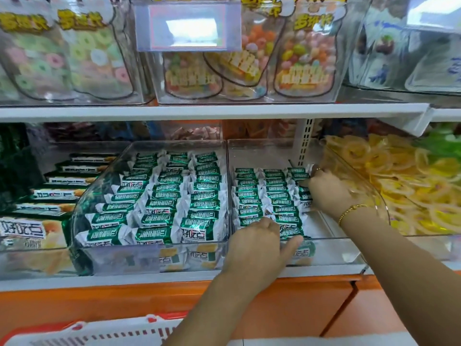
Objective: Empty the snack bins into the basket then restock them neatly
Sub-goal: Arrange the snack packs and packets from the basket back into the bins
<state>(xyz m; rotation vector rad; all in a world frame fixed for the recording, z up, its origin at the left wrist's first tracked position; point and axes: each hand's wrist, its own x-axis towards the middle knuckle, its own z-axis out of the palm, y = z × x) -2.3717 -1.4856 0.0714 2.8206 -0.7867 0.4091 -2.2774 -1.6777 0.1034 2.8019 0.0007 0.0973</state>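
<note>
Two clear plastic bins sit side by side on the lower shelf. The left bin (82, 221) holds three tidy rows of green-and-white snack packets (159, 196). The right bin (331, 255) holds three rows of the same packets (274, 193), with bare floor at its right side. My left hand (257, 248) reaches over the right bin's front wall, fingers curled on the packets at the front of the rows. My right hand (326, 191) is deeper in the bin, fingers pressed against the right-hand row. A red and white basket (99, 333) shows at the bottom left.
To the right stands a clear bin of yellow wrapped sweets (399, 181). On the far left lie green boxed snacks (57, 193). The upper shelf (212, 112) carries bagged candies behind a price tag holder (188, 26). An orange cabinet front (299, 308) runs below the shelf.
</note>
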